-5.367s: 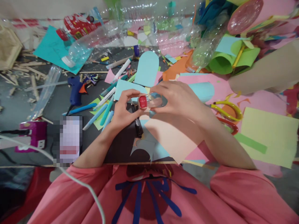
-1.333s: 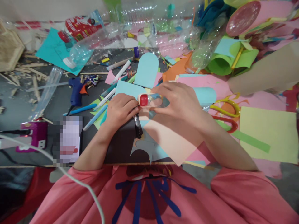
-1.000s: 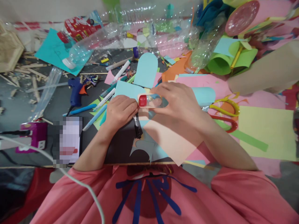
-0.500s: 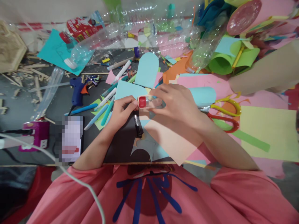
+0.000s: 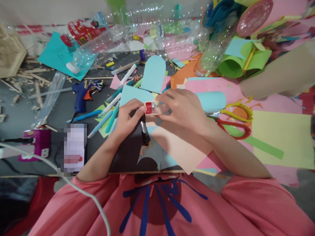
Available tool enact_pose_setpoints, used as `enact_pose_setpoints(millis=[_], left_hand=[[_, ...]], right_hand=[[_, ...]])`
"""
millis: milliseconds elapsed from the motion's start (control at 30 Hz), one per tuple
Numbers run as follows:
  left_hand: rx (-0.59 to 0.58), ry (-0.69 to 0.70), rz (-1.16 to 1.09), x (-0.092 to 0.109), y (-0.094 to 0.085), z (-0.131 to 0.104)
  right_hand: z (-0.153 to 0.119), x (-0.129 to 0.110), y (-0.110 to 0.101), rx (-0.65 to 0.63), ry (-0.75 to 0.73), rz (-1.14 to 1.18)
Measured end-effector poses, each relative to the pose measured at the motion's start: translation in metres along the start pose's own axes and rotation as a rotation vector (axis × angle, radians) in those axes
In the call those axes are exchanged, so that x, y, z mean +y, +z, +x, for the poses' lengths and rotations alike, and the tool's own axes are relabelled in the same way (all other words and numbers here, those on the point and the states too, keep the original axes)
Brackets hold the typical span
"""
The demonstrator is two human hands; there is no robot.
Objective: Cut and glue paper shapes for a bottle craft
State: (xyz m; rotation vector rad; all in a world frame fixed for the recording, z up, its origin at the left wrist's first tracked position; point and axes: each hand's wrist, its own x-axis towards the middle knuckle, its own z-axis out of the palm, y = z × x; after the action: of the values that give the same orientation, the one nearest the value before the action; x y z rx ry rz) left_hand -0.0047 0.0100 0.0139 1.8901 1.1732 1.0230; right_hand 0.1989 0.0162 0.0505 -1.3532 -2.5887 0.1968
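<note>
Between my hands is a small clear plastic piece with a red end [image 5: 148,108], like a capped bottle top, lying sideways with a thin pale edge around it. My right hand [image 5: 185,106] curls over its clear end, thumb below and fingers above. At the red end my left hand [image 5: 129,119] pinches with thumb and forefinger; its other fingers are curled and partly hidden. A black marker [image 5: 144,132] lies just under the left thumb. Light blue paper [image 5: 134,95] and a peach sheet [image 5: 184,144] lie around and beneath the hands.
Left are a blue glue gun [image 5: 80,96], a phone [image 5: 75,144], a purple power socket [image 5: 35,142] and several pens [image 5: 107,105]. Scissors [image 5: 236,127] and a cardboard tube [image 5: 278,72] lie right. Clear bottles [image 5: 98,46] crowd the back. A white cable [image 5: 81,191] crosses the lower left.
The camera view has shifted slightly. My left fingers have moved a little at the red end; both hands stay on the piece.
</note>
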Motion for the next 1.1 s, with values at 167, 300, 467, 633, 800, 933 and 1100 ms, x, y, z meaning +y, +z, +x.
enact_pose_setpoints(millis=[167,300,467,633,800,933,1100], left_hand=[[-0.003,-0.003,0.044,-0.0002,0.001,-0.0006],[0.012,-0.004,0.08,-0.0014,0.002,-0.0012],[0.014,0.011,0.117,-0.0008,0.0023,-0.0015],[-0.008,0.034,0.191,-0.0005,0.0018,-0.002],[0.003,0.014,0.217,-0.0016,0.0029,-0.0029],[0.018,-0.019,0.174,-0.0026,0.004,-0.002],[0.029,-0.102,0.082,-0.003,0.0052,-0.0002]], right_hand=[[0.0003,-0.0004,0.0001,-0.013,0.002,-0.035],[0.0006,-0.0012,-0.0002,-0.021,0.012,-0.03],[0.0001,-0.0027,0.0,-0.022,0.018,-0.037],[-0.0009,-0.0033,0.0013,-0.025,0.012,-0.032],[-0.0006,-0.0029,0.0017,-0.015,0.012,-0.046],[-0.0002,-0.0025,0.0024,-0.012,0.022,-0.038],[0.0,-0.0027,0.003,-0.021,0.028,-0.022]])
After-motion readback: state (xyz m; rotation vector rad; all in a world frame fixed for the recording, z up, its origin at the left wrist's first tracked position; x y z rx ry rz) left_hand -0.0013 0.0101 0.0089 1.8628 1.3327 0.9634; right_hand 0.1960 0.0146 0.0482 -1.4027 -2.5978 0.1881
